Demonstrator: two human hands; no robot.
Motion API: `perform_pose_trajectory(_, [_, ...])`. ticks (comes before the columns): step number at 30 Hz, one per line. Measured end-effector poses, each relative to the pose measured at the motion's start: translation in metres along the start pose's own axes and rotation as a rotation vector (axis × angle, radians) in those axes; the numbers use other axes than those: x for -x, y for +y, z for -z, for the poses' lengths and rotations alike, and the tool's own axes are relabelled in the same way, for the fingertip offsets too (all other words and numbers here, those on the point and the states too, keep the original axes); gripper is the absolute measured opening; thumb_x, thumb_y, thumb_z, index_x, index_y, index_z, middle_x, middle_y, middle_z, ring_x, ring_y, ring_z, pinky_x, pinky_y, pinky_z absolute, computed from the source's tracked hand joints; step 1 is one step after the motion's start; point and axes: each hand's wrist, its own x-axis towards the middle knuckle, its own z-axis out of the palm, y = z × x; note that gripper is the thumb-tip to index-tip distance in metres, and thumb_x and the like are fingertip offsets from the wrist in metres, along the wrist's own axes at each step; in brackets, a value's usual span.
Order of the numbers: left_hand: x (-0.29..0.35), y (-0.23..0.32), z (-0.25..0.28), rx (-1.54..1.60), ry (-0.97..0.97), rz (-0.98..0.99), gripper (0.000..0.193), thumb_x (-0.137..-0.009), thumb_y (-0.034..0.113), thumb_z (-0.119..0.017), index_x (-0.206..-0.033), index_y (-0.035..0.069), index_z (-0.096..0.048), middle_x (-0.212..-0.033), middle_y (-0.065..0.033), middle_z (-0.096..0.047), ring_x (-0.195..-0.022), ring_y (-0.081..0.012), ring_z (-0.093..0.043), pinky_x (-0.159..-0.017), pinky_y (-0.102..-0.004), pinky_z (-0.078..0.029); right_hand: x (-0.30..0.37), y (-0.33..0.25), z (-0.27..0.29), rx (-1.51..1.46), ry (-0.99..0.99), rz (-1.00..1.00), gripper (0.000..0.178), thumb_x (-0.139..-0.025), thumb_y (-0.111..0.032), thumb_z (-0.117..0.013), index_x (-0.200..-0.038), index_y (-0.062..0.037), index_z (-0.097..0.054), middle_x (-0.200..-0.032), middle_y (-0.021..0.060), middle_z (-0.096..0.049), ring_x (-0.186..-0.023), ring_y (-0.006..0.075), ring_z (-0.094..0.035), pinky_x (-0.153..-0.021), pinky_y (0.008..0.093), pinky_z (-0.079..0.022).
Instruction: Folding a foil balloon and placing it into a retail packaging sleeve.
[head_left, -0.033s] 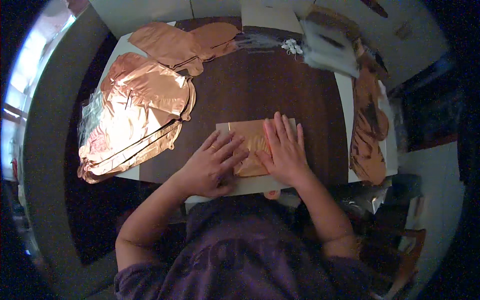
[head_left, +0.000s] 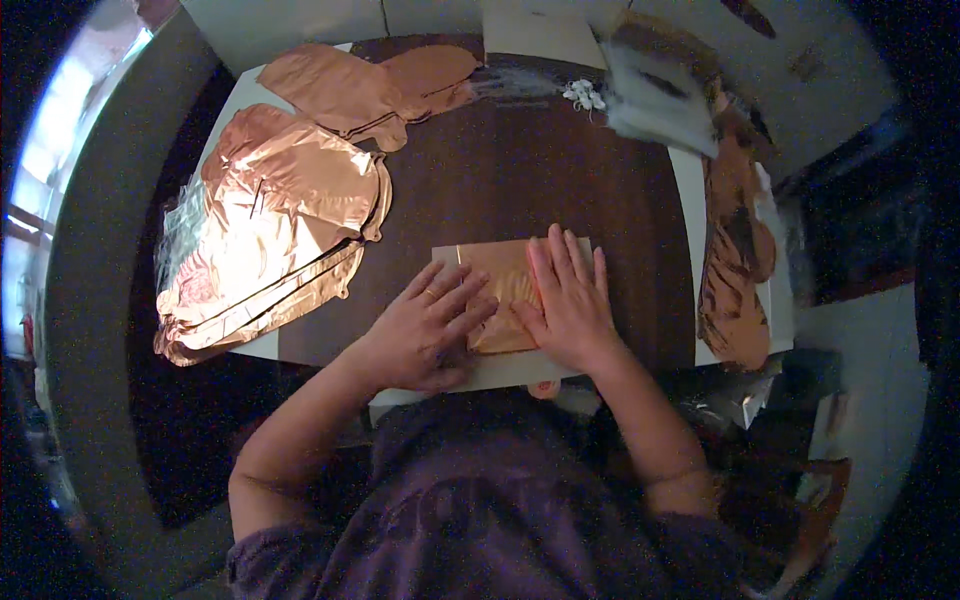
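Note:
A copper-coloured foil balloon (head_left: 497,262), folded to a rectangle, lies on a pale flat card (head_left: 443,256) close to the table's front edge. My left hand (head_left: 432,325), with a ring on one finger, rests over its left side, fingers spread and slightly bent. Flat on its right side lies my right hand (head_left: 575,310), fingers stretched forward and thumb reaching inward. Between the two hands the foil's wrinkled middle shows; its side edges are partly hidden beneath them.
Flat copper foil balloons (head_left: 285,190) are stacked on the table's left, with more foil balloons (head_left: 325,85) behind them. Crumpled foil (head_left: 735,250) lies along the right edge. A small white bundle (head_left: 583,95) and clear plastic packs (head_left: 660,100) sit at the back right of the dark table (head_left: 520,160).

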Motion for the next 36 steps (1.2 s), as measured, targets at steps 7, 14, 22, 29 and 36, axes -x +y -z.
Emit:
perform_pose_trajectory(7, [-0.004,-0.002,-0.013,-0.292,0.195,-0.354,0.043,-0.078,0.024,-0.057,-0.111,-0.004,-0.06,-0.108,-0.0191,-0.062,-0.103,-0.0337,-0.061,-0.098,-0.0512,-0.043,-0.003,0.0,0.001,0.022,0.002,-0.003,0.075,-0.09,-0.044,-0.052,-0.146,-0.0021,-0.025,-0.152,0.0233,-0.019,-0.142,0.0377,-0.019,-0.113,0.0575,-0.011])
perform_pose_trajectory(14, [-0.006,-0.001,-0.017,-0.312,0.209,-0.258,0.05,-0.075,0.025,-0.058,-0.116,-0.002,-0.058,-0.119,-0.021,-0.057,-0.112,-0.0372,-0.055,-0.099,-0.0527,-0.041,0.002,0.003,-0.009,0.024,0.013,0.002,0.076,-0.09,-0.048,-0.051,-0.145,-0.0016,-0.027,-0.151,0.0244,-0.021,-0.14,0.0408,-0.021,-0.112,0.0576,-0.012])
perform_pose_trajectory(22, [-0.013,-0.01,-0.02,-0.224,0.156,-0.127,0.067,-0.064,0.033,-0.07,-0.121,0.0,-0.056,-0.124,-0.0202,-0.053,-0.118,-0.0373,-0.05,-0.101,-0.0508,-0.039,0.01,0.0,-0.011,-0.012,0.075,0.008,0.078,-0.09,-0.046,-0.052,-0.148,-0.0032,-0.022,-0.153,0.0236,-0.017,-0.142,0.0378,-0.019,-0.113,0.0562,-0.008])
perform_pose_trajectory(29, [-0.04,-0.019,-0.009,-0.245,0.103,-0.072,0.065,-0.061,0.025,-0.07,-0.121,0.006,-0.055,-0.125,-0.0156,-0.049,-0.122,-0.0372,-0.044,-0.108,-0.055,-0.03,0.002,0.021,-0.007,-0.728,0.165,-0.078,0.073,-0.091,-0.033,-0.056,-0.148,-0.0026,-0.021,-0.155,0.0211,-0.015,-0.144,0.0303,-0.016,-0.116,0.0457,-0.011])
perform_pose_trajectory(36, [-0.036,-0.031,-0.018,-0.076,0.171,-0.056,0.052,-0.069,0.014,-0.061,-0.12,0.006,-0.056,-0.127,-0.0205,-0.052,-0.121,-0.041,-0.048,-0.098,-0.0526,-0.041,0.115,0.026,0.03,-0.453,0.158,-0.528,0.017,-0.089,-0.016,-0.063,-0.089,0.001,-0.062,-0.072,0.0062,-0.064,-0.065,0.0149,-0.062,-0.056,0.0279,-0.048])
